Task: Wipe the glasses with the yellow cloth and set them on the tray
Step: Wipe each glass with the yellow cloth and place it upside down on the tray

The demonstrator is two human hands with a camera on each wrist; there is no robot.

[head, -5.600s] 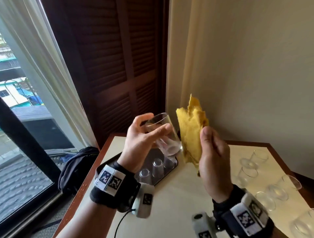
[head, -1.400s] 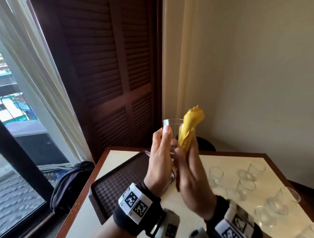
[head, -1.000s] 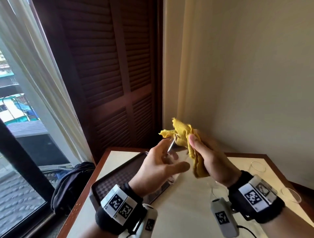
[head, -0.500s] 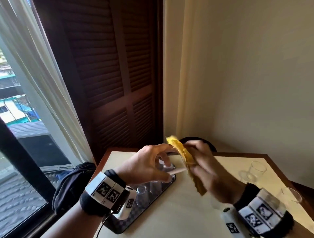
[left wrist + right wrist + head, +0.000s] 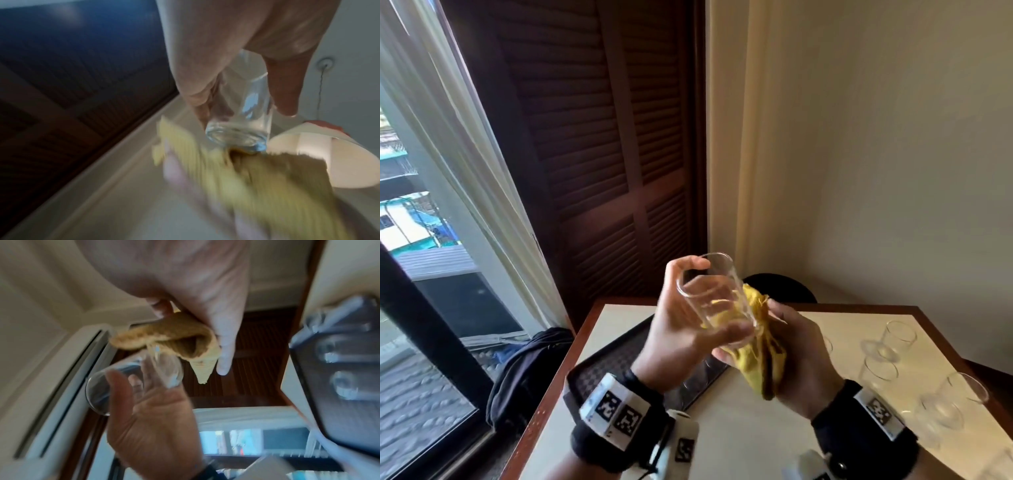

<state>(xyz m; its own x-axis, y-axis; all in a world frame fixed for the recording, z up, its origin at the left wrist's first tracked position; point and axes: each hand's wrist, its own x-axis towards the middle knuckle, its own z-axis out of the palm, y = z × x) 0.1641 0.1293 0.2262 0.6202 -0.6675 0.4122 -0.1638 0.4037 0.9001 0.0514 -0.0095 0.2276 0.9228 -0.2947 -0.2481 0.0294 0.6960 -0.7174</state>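
My left hand (image 5: 681, 317) grips a clear glass (image 5: 717, 294) in the air above the table, tilted with its open mouth toward the upper left. My right hand (image 5: 792, 346) holds the bunched yellow cloth (image 5: 758, 353) against the glass's base and lower side. In the left wrist view the cloth (image 5: 257, 186) is blurred under the glass (image 5: 240, 113). The right wrist view shows the cloth (image 5: 185, 340) touching the glass (image 5: 131, 382). Below my hands lies the dark checkered tray (image 5: 599, 370), with glasses (image 5: 705, 375) on it mostly hidden.
Several empty glasses (image 5: 897, 339) stand on the cream table (image 5: 739, 428) at the right. A black round object (image 5: 780, 286) sits behind the table's far edge. A dark bag (image 5: 530, 370) lies on the floor at the left, by the window and louvred shutter.
The left hand lifted the glass up from over the tray and tipped its mouth toward me. The cloth moved from the rim to the base side of the glass.
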